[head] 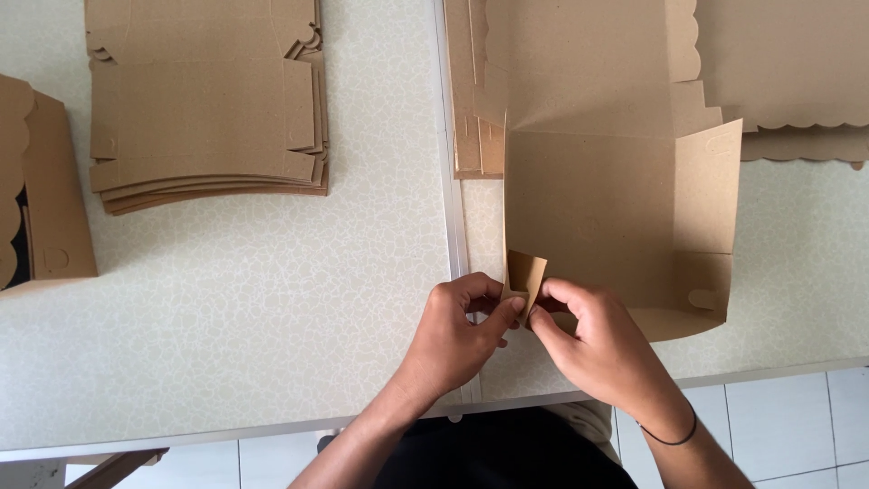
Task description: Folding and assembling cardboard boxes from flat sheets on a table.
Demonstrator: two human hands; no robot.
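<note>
I see both my hands pinched on the small corner flap (525, 274) of the half-folded brown cardboard box (615, 226): left hand (457, 330) gripping from 9 o'clock, right hand (593, 340) from 3 o'clock, fingertips probably touching behind it. Box sits on the pale table (272, 299); stack of flat blanks (208, 100) at 10 o'clock.

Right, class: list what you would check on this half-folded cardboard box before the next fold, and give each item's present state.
1. Both hands, left hand and right hand, pinch the corner tab: ok.
2. Right side wall of the box stands up: ok.
3. Near-right slotted flap locked in: cannot tell.
4. Box sits wholly on the table: ok.
5. Stack of flat blanks lies apart from the box: ok.
</note>
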